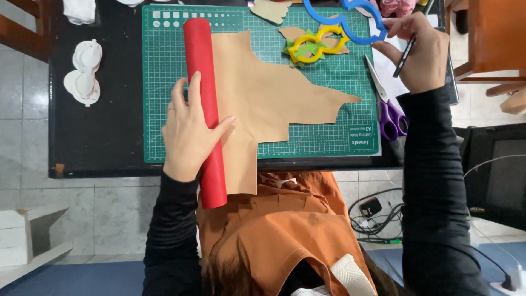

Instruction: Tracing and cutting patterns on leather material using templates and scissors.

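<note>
My left hand (189, 131) is wrapped over a red roll of sheet material (204, 98) that lies along the left side of a green cutting mat (164, 71). A tan sheet with cut-out edges (263, 93) lies flat on the mat beside the roll and hangs over the table's near edge. My right hand (419, 52) is at the mat's far right corner, holding a dark pen (404, 56) and touching a blue glasses-shaped cutout (342, 24). A yellow glasses-shaped cutout (318, 46) rests on green and tan pieces nearby.
Purple-handled scissors (386, 107) lie at the mat's right edge. White glasses-shaped cutouts (83, 71) sit on the black table (98, 131) at left. A wooden chair (493, 38) stands at right, cables (378, 216) lie on the tiled floor, and a white step (27, 235) is at lower left.
</note>
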